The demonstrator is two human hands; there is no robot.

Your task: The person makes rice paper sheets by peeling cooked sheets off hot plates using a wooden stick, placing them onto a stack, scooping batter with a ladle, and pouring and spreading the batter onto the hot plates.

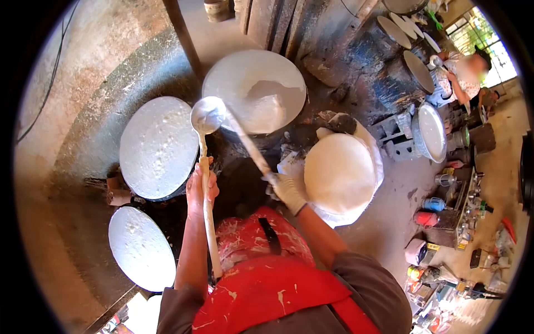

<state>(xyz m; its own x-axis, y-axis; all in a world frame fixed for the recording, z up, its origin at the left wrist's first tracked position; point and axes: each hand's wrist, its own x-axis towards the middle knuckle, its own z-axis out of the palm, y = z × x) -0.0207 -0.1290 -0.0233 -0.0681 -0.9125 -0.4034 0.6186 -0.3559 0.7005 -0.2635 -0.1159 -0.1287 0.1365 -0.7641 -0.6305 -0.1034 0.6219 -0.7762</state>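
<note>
My left hand (201, 188), bare, is closed around the long handle of a ladle (208, 114), whose metal bowl is raised near the large round pan. My right hand (289, 193), in a pale glove, grips a long wooden stick (248, 142). The stick slants up to the ladle's bowl; I cannot tell whether they touch. Behind them, the round pan (222, 72) has a pale surface with a darker grey patch and a blurred white patch. Right of my gloved hand lies a round, pale, flat stack (340, 173) on a white sheet (377, 153).
Two wide round vessels with white, lumpy contents, one larger (158, 147) and one smaller (141, 249), stand at left. Dark boards (272, 25) lean at the back. At far right another person (459, 75) works near round pans, concrete blocks (396, 139) and a basin (430, 133).
</note>
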